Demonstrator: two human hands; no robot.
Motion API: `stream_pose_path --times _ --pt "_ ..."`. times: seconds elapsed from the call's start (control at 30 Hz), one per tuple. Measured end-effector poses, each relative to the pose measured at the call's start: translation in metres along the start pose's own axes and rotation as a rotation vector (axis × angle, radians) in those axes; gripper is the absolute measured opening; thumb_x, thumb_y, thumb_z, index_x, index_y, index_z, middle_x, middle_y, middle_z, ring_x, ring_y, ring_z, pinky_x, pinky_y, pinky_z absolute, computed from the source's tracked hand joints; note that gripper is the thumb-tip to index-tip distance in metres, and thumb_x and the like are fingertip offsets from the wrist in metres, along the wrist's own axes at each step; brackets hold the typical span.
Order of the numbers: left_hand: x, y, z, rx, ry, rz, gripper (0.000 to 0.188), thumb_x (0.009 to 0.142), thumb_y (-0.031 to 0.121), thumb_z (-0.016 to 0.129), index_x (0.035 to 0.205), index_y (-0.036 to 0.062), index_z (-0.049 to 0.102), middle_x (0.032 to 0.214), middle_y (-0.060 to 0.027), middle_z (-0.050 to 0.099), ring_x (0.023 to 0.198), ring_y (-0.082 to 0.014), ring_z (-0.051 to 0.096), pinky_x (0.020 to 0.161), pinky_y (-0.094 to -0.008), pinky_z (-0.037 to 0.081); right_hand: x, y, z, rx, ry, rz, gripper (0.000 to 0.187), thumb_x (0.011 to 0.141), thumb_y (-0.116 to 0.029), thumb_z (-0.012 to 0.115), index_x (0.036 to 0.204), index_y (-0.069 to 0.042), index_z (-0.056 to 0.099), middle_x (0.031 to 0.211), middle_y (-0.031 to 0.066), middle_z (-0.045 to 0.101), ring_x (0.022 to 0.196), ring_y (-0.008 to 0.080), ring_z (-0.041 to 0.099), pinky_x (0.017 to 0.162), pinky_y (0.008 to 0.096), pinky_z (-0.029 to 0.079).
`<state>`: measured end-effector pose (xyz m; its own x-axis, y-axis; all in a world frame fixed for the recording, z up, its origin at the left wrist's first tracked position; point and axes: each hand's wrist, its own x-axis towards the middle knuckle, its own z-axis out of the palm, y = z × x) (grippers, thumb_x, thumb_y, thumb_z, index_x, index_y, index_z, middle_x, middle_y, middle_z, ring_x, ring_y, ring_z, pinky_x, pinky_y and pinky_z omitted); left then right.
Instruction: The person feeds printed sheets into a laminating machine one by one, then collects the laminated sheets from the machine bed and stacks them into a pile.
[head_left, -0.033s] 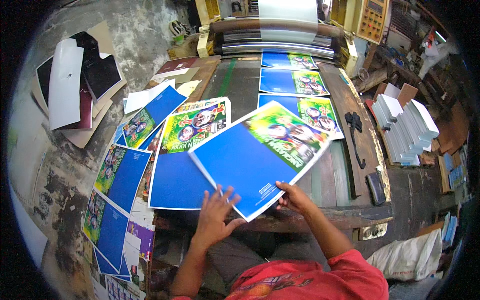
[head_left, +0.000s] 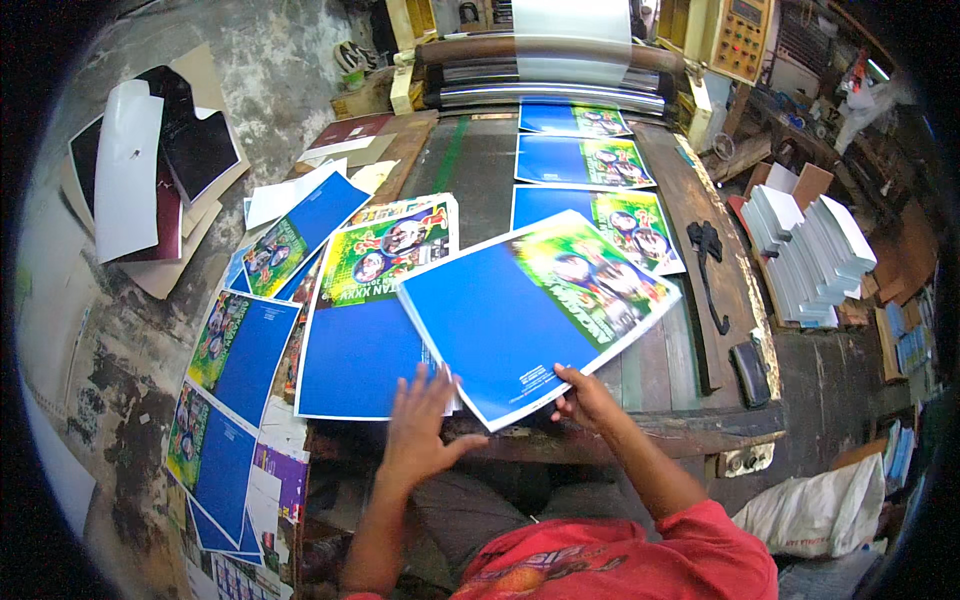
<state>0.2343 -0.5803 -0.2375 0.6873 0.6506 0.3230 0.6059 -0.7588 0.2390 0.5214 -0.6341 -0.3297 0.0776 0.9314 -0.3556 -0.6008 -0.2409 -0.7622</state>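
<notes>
A tilted stack of printed cover sheets (head_left: 470, 310), blue with a green and yellow picture panel, is held above the wooden table's near edge. Pinching its lower edge between thumb and fingers is my right hand (head_left: 585, 397). My left hand (head_left: 422, 425) is open, fingers spread and a little blurred, at the stack's lower left edge; whether its fingertips touch the sheets I cannot tell. Partly covered by the held stack, a pile of like sheets (head_left: 355, 370) lies flat on the table to the left. Beyond, three more printed sheets (head_left: 560, 160) lie in a row leading to the machine's rollers.
At the far end stands a roller machine (head_left: 550, 97) with a control panel (head_left: 742, 40). More blue sheets (head_left: 230, 465) lie on the left. A black strap (head_left: 708, 265) and a dark oblong object (head_left: 748, 375) sit along the right edge. Paper stacks (head_left: 810, 250) stand farther right.
The held stack has shifted slightly right and turned a little. My left hand has moved slightly left, and my right hand keeps its grip.
</notes>
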Motion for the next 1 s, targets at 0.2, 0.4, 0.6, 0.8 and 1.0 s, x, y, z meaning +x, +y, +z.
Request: stream_pose_path --times 0.2,0.4,0.6,0.8,1.0 --pt "-0.021 -0.039 0.017 0.066 -0.085 -0.101 0.078 0.089 0.057 0.054 0.146 0.0078 0.036 0.154 -0.0165 0.029 0.144 -0.0381 0.020 0.116 -0.0526 0.013 -0.015 0.058 -0.011 0.249 0.159 0.022 0.039 0.099 -0.046 0.047 0.112 -0.009 0.051 0.078 0.0083 0.061 0.055 0.0133 0.047 0.068 0.0416 0.053" --pt "-0.023 -0.049 0.025 -0.384 0.140 -0.298 0.046 0.099 0.039 0.048 0.129 0.0049 0.057 0.132 -0.0175 0.056 0.133 -0.0390 0.041 0.115 -0.0498 0.018 0.022 0.048 -0.029 0.313 0.207 0.012 0.048 0.101 -0.048 0.037 0.112 -0.003 0.050 0.082 0.0118 0.060 0.058 0.0144 0.051 0.072 0.0420 0.054" --pt "-0.028 -0.054 0.033 -0.629 0.464 -0.477 0.037 0.099 0.033 0.051 0.108 0.0007 0.067 0.113 -0.0165 0.067 0.112 -0.0310 0.061 0.112 -0.0471 0.024 0.065 0.029 -0.049 0.367 0.256 -0.110 0.054 0.101 -0.051 0.036 0.122 -0.002 0.044 0.096 0.0170 0.060 0.075 0.0200 0.052 0.080 0.0451 0.052" --pt "-0.039 -0.014 0.031 -0.315 0.044 0.085 0.020 0.089 0.029 0.066 0.104 0.0164 0.071 0.122 -0.0051 0.065 0.127 -0.0303 0.051 0.113 -0.0595 0.013 0.004 0.017 -0.031 0.327 -0.039 -0.025 0.060 0.093 -0.056 0.049 0.124 -0.005 0.046 0.089 0.0104 0.062 0.069 0.0176 0.057 0.072 0.0468 0.054" --pt "-0.020 -0.005 0.015 -0.041 -0.116 0.059 0.086 0.074 0.056 0.072 0.143 0.0140 0.041 0.153 -0.0108 0.032 0.144 -0.0361 0.022 0.115 -0.0577 0.012 -0.082 0.065 -0.039 0.186 0.104 0.056 0.029 0.096 -0.033 0.056 0.102 -0.004 0.056 0.069 0.0059 0.061 0.054 0.0149 0.058 0.052 0.0368 0.058"
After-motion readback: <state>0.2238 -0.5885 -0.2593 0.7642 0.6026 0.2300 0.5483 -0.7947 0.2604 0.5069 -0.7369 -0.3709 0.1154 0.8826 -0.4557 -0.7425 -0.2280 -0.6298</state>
